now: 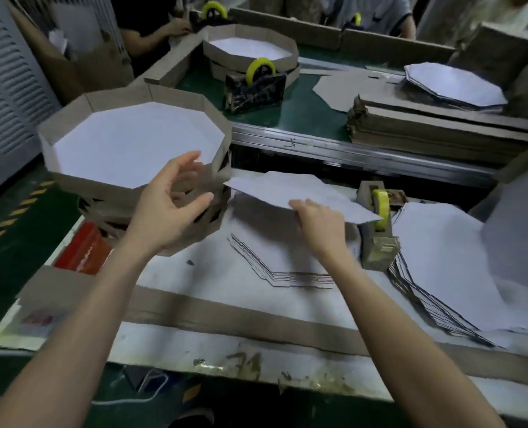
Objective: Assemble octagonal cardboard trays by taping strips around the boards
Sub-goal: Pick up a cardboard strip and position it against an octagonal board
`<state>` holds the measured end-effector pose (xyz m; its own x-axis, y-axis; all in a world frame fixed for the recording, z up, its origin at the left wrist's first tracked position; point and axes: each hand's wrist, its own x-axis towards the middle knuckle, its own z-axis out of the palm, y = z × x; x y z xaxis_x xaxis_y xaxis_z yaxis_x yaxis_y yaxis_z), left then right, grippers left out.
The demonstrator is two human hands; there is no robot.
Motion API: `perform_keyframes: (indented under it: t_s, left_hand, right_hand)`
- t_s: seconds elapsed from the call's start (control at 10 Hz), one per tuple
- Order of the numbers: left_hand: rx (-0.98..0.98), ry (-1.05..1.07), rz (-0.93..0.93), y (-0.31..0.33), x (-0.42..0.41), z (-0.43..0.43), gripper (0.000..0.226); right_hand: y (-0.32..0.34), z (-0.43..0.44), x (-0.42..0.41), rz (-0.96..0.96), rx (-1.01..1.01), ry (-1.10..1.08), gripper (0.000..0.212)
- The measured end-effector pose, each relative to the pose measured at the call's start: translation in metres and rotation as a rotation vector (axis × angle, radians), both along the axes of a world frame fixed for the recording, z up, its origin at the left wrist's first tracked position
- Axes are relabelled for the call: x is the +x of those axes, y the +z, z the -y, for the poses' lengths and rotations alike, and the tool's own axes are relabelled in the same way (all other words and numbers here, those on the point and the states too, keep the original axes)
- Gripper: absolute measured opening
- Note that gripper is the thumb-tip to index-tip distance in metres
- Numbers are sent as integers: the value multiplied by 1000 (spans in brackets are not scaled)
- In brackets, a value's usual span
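No legible text; only smeared marks on the table edge (241,362) and scribbles on the rail (292,143).

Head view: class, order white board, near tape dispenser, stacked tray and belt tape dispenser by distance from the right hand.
1. white board, held by the right hand.
2. near tape dispenser, just right.
3. stacked tray, left.
4. belt tape dispenser, far behind.

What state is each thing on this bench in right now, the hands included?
Left hand: open, by the tray stack, holding nothing.
Right hand: fingers gripping the board's near edge.
Board: lifted, tilted, no strip on it.
Top tray: walls up, sitting on the stack.
Strip: lying flat on the table.
Tape dispenser: upright, yellow roll loaded.
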<state>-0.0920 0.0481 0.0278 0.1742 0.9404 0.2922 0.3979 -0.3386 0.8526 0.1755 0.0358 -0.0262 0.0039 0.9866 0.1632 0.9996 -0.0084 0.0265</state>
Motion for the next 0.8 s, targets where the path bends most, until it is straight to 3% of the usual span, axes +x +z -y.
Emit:
perform_keyframes:
  t_s: [0.2, 0.3, 0.4, 0.5, 0.6, 0.8]
  left_hand:
    - [129, -24, 53, 28, -11, -13, 110]
    - [277, -81, 57, 54, -17, -6, 124]
    - [378, -156, 46, 73, -23, 7, 122]
    - [376, -195, -43, 78, -37, 13, 95]
    - [238, -227, -120, 66, -69, 12, 57]
    - [-11, -208, -192, 20, -130, 7, 51]
  right_hand:
    - [134, 40, -16, -118, 292, 54, 14]
    - [172, 72, -33, -157, 255, 96, 18]
    - [195, 104, -51, -210, 202, 194, 22]
    - [212, 130, -64, -371, 137, 285, 23]
    - [213, 146, -72, -458, 58, 313, 17]
    - [176, 154, -103, -594, -110, 364, 28]
